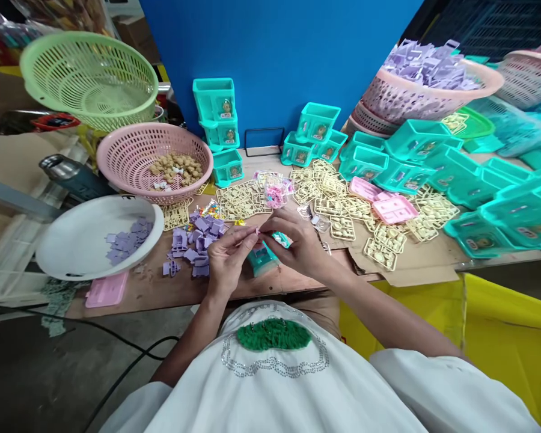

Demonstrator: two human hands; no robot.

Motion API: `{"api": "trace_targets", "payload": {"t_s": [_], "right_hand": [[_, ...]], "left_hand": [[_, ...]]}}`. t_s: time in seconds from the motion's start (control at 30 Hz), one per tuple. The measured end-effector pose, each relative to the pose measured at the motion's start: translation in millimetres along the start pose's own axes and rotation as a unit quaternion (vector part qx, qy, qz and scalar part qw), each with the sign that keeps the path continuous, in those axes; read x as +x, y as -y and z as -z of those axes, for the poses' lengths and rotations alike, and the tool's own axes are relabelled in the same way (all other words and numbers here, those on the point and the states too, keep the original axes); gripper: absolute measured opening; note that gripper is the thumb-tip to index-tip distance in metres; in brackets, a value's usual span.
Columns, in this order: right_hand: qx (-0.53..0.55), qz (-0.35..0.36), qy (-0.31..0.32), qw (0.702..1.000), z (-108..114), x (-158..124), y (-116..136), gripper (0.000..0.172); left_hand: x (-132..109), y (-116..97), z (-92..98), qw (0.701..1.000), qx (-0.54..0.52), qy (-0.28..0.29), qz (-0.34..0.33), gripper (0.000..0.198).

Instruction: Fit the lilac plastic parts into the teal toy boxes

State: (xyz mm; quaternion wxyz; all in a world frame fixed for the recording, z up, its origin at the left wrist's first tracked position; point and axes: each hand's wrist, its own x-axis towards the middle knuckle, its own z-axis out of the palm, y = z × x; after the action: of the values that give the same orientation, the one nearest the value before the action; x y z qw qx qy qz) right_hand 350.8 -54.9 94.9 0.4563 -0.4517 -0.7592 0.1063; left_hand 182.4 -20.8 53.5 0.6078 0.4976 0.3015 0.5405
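My left hand and my right hand meet over the front edge of the wooden table. Their fingertips pinch a tiny pale pink piece between them. Just under the hands lies a teal plastic box. A pile of small purple plastic parts sits left of my left hand. Cream part frames are spread out beyond my right hand.
A white bowl with purple parts and a pink basket with tan pieces stand at left, a green basket above. Several teal boxes crowd the right. Pink trays, a pink basket of purple parts.
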Motion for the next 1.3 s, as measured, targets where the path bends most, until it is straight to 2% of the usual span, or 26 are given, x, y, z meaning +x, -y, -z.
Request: {"api": "trace_targets", "payload": {"t_s": [0.1,0.13,0.2,0.27,0.3,0.43,0.73,0.83,0.97,1.03,1.13,1.17,1.2,1.3], "right_hand": [[0.016,-0.051,0.078,0.996,9.0,4.0,0.2,0.012],[0.018,-0.077,0.11,0.991,13.0,6.1,-1.2,0.012],[0.008,-0.115,0.17,0.979,19.8,10.5,-5.7,0.013],[-0.022,-0.12,0.221,0.968,22.7,14.5,-11.0,0.014],[-0.038,-0.115,0.243,0.962,22.5,16.2,-13.2,0.014],[-0.074,-0.099,0.308,0.943,15.7,21.5,-17.9,0.012],[-0.108,-0.131,0.376,0.911,12.2,37.5,-13.9,0.012],[-0.156,-0.142,0.389,0.897,5.4,39.7,-6.3,0.016],[-0.249,-0.122,0.398,0.874,-6.6,45.6,4.4,0.023],[-0.276,-0.174,0.413,0.851,-10.7,52.4,6.8,0.022],[-0.268,-0.298,0.439,0.804,-14.9,61.6,7.8,0.016],[-0.269,-0.304,0.444,0.799,-16.3,62.7,8.2,0.015],[-0.276,-0.282,0.448,0.802,-17.8,62.5,8.9,0.016],[-0.312,-0.139,0.45,0.825,-21.3,56.4,11.7,0.018]], "left_hand": [[-7.0,6.5,11.8,0.994,0.085,0.028,-0.057,0.022],[-10.2,11.9,15.8,0.989,0.123,0.037,-0.068,0.032],[-17.6,26.6,21.7,0.974,0.209,0.05,-0.076,0.063],[-24.5,43.6,23.1,0.953,0.289,0.052,-0.078,0.09],[-27.2,51.2,22.1,0.944,0.316,0.048,-0.082,0.095],[-31.3,68.2,13.1,0.936,0.331,0.027,-0.113,0.084],[-31.6,75.8,7.3,0.945,0.303,0.011,-0.119,0.087],[-32.0,79.4,6.7,0.944,0.308,0.009,-0.121,0.085],[-31.4,82.7,7.0,0.927,0.336,0.01,-0.168,0.081],[-31.3,84.0,6.9,0.927,0.33,0.009,-0.176,0.081],[-31.4,86.2,5.7,0.937,0.313,0.008,-0.156,0.079],[-31.3,86.8,5.2,0.937,0.313,0.008,-0.154,0.078],[-31.2,87.4,4.7,0.936,0.314,0.007,-0.158,0.077],[-30.2,87.8,3.5,0.929,0.321,-0.003,-0.186,0.076]]}}
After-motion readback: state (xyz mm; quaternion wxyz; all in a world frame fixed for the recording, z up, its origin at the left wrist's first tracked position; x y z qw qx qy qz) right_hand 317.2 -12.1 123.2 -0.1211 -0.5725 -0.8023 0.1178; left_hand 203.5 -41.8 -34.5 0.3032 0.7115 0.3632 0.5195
